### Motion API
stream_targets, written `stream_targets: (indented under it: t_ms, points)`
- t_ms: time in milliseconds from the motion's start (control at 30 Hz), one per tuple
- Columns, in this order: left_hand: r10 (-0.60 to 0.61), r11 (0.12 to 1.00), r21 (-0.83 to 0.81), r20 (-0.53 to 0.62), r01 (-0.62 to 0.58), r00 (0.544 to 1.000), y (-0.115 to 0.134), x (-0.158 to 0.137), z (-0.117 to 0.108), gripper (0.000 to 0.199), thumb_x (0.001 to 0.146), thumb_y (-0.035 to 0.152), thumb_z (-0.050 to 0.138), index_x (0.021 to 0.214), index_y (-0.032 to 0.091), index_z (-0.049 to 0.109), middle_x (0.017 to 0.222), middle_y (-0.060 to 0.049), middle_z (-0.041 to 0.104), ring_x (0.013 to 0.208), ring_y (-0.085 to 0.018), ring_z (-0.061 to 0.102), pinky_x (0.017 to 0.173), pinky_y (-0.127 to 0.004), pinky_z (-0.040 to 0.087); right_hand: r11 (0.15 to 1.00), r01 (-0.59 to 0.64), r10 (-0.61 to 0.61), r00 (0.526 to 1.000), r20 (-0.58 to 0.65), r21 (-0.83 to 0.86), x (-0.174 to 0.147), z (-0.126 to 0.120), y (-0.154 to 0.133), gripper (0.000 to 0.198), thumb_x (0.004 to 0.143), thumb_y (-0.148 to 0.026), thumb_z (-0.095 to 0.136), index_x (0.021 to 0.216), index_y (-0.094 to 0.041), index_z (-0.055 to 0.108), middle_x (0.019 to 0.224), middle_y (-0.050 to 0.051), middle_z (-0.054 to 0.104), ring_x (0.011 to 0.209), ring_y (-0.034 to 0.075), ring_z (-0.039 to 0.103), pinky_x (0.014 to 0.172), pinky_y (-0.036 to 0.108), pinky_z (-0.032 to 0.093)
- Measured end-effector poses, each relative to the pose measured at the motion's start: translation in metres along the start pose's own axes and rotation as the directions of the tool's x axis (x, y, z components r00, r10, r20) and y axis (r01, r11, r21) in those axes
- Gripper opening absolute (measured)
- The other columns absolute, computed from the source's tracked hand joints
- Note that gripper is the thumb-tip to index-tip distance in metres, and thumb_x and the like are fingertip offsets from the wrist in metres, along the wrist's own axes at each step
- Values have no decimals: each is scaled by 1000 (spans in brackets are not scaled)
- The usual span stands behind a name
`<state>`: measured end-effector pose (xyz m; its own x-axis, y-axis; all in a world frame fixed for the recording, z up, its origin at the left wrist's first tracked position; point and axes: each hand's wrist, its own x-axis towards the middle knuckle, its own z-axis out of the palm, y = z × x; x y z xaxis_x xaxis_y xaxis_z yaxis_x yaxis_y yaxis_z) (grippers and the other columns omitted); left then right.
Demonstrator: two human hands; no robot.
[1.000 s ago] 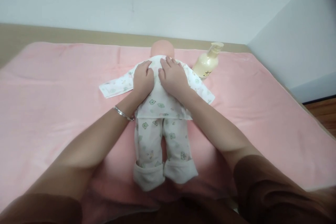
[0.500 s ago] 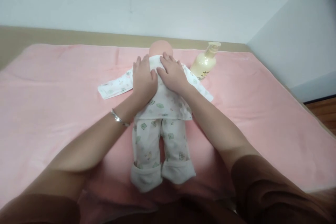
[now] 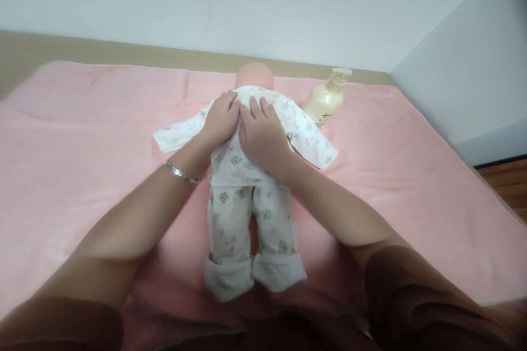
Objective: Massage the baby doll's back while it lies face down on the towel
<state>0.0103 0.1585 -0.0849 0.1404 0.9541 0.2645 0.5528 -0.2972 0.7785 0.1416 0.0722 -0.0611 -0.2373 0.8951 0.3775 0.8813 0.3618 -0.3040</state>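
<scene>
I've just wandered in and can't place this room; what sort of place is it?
Possibly an indoor baby-care corner: a doll in small printed clothes lies on a pink cloth, with a pump bottle nearby.

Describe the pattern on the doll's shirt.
The shirt is white with small, scattered, mostly greenish prints; the head view shows it best.

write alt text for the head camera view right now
A person's left hand and right hand rest on the upper body of a doll in white patterned clothes, lying on a pink blanket. A pale yellow pump bottle is at picture right.
</scene>
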Motion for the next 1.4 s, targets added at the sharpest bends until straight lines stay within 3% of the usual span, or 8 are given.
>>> stream_targets:
  t_ms: [200, 333, 467, 600, 800, 1000, 1267, 1400]
  points:
    - [194, 920, 355, -40, -167, 980, 34, -40, 15, 49, 102, 26, 29, 136, 7, 59, 152, -22, 57, 150, -33, 48, 131, -54, 33, 971, -239, 234, 963, 130, 19, 29, -13, 27, 60, 101, -26, 33, 157, -9, 43, 171, 15, 31, 162, 34, 24, 133, 62, 18]
    - [327, 887, 357, -38, -293, 944, 44, -56, 23, 50, 102, 22, 28, 139, 5, 57, 151, -22, 59, 152, -32, 46, 132, -55, 30, 946, -323, 324, 936, 140, -35, 33, -19, 33, 62, 104, -32, 30, 160, -4, 36, 171, 18, 31, 162, 35, 25, 133, 58, 19]
    - [132, 955, 268, 4, -128, 991, 34, -38, 16, 54, 103, 33, 33, 149, 10, 51, 163, -18, 46, 158, -30, 37, 135, -51, 26, 962, -232, 246, 965, 89, -142, 17, -21, 16, 57, 105, -25, 24, 152, 0, 45, 155, 25, 52, 152, 37, 44, 127, 58, 33]
    - [-71, 980, 193, 59, 58, 996, 21, -16, 4, 60, 102, 36, 35, 153, 7, 48, 167, -17, 41, 160, -29, 33, 136, -46, 22, 962, -109, 132, 988, 77, -252, -9, -18, -16, 55, 103, -18, 31, 153, 3, 45, 159, 27, 47, 153, 39, 42, 128, 57, 33]
    - [-52, 986, 156, -2, 51, 999, 20, -16, 5, 56, 99, 33, 37, 146, 10, 56, 159, -16, 52, 153, -29, 44, 134, -46, 28, 983, -33, 56, 991, 125, -182, -9, -16, -22, 54, 99, -10, 33, 148, 3, 52, 157, 23, 51, 155, 32, 41, 133, 49, 29]
    - [-38, 979, 201, 4, 36, 999, 27, -21, 5, 59, 98, 30, 37, 149, 5, 53, 160, -17, 50, 154, -31, 42, 135, -46, 27, 966, -256, 257, 960, 113, -21, 23, -13, 22, 63, 103, -32, 37, 159, -3, 38, 171, 19, 31, 163, 34, 23, 134, 56, 20]
    - [-41, 974, 223, -2, 41, 999, 26, -21, 5, 58, 98, 30, 37, 148, 7, 54, 159, -16, 52, 152, -30, 45, 134, -45, 29, 970, -241, 239, 970, 51, 20, 21, -2, 32, 64, 100, -40, 34, 156, -10, 43, 166, 16, 41, 158, 35, 32, 131, 59, 24]
    - [-62, 949, 314, 60, 40, 996, 39, -28, 0, 61, 102, 29, 33, 154, 2, 46, 165, -19, 43, 157, -30, 37, 136, -44, 24, 974, -225, 222, 973, 68, 30, 24, -3, 39, 65, 100, -42, 35, 156, -11, 43, 167, 16, 40, 159, 34, 32, 132, 59, 22]
